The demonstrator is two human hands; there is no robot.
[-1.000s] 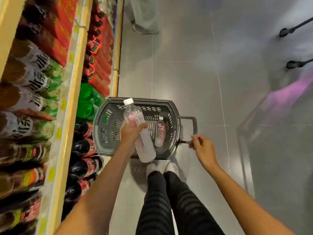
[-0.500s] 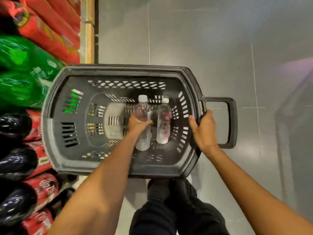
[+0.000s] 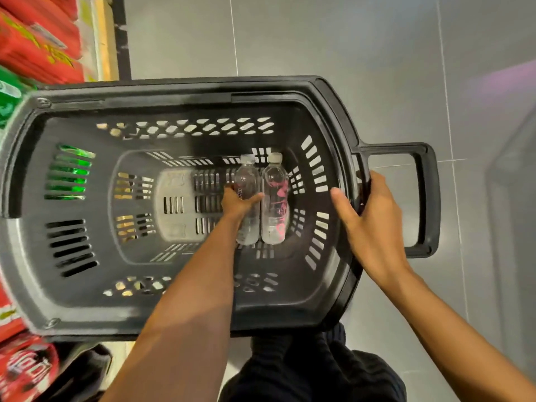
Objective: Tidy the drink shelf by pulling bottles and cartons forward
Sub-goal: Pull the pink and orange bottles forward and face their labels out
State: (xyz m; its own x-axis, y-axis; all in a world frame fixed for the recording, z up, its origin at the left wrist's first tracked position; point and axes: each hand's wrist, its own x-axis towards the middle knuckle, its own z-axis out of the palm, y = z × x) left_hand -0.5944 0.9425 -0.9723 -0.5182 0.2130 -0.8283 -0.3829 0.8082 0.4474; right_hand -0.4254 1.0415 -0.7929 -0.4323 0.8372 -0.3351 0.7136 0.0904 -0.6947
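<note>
A clear water bottle (image 3: 246, 178) is gripped round its middle by the left hand (image 3: 238, 203), with the fingers curled about it, deep inside the black basket (image 3: 174, 92). A second bottle (image 3: 274, 198) is seen lying just beside it, on the right. The basket's right rim is clasped by the right hand (image 3: 374, 227), next to the handle (image 3: 426, 198).

Soft, even indoor light falls on the basket (image 3: 185, 91), with a pale sheen on its far rim and small glints on the bottles (image 3: 274, 198) inside. Right of the basket the floor (image 3: 478, 111) carries a purple glow. Left of it the packs (image 3: 37, 50) are smeared by blur, and the wide lens bends the rim.
</note>
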